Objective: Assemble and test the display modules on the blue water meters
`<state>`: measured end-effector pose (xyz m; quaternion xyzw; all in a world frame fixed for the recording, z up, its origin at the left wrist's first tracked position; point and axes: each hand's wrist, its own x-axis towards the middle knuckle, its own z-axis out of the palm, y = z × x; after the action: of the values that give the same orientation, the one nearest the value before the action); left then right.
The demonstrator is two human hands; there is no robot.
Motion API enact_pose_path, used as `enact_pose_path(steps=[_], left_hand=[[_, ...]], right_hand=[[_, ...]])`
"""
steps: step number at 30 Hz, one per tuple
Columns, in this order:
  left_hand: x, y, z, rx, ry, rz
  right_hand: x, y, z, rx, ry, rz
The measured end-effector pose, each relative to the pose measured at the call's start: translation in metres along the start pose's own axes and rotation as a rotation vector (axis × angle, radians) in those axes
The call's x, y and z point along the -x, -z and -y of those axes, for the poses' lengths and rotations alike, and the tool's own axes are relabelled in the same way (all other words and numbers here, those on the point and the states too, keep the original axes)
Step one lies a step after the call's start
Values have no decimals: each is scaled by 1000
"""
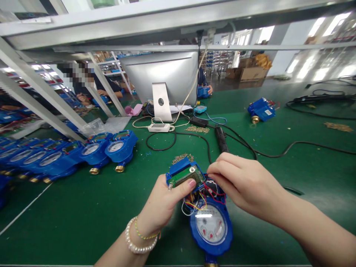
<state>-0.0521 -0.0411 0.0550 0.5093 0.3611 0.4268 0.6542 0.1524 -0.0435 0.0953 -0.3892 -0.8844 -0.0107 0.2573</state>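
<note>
Lining the left, round-dialled blue plastic meters (90, 149) stand in a row. Near centre, the left hand (164, 202) clamps a blue-framed green circuit board (183, 174) just beyond another blue meter (211, 224); rightward, the right hand (239, 180) pinches closed by thin red wires (215, 193), its hold unclear.

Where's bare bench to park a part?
Free: green tabletop between the left hand and the row of blue round-faced meters; also between the right forearm and the thin black cable. Crowded: beyond the left hand, with small brass-coloured screws and white rectangular adapter.
</note>
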Motion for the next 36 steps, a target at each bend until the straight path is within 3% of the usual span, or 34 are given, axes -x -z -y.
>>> enact_pose_path(steps=[3,9,12,15,18,21,24,29,36], left_hand=[[0,0,0,65,30,-10],[-1,-2,4,117,52,-17],[-2,-2,7,40,21,-41],[-2,-2,7,-98,-4,-91],[1,-3,2,-224,-47,-103],[3,-3,-4,-217,-74,-43],[2,0,-3,-157,-28,19],[-1,4,6,22,3,-1],[0,3,6,234,121,-48]], right_hand=[[3,-3,-7,-55,-21,-14],[8,-7,-8,215,134,-45],[7,-8,-4,248,131,-46],[5,-7,3,118,10,19],[2,-3,6,-116,-227,87],[-3,3,-1,-481,-521,217],[-8,3,-14,-772,-638,357],[-4,-4,-25,-837,-588,294],[13,-7,-34,-685,-464,214]])
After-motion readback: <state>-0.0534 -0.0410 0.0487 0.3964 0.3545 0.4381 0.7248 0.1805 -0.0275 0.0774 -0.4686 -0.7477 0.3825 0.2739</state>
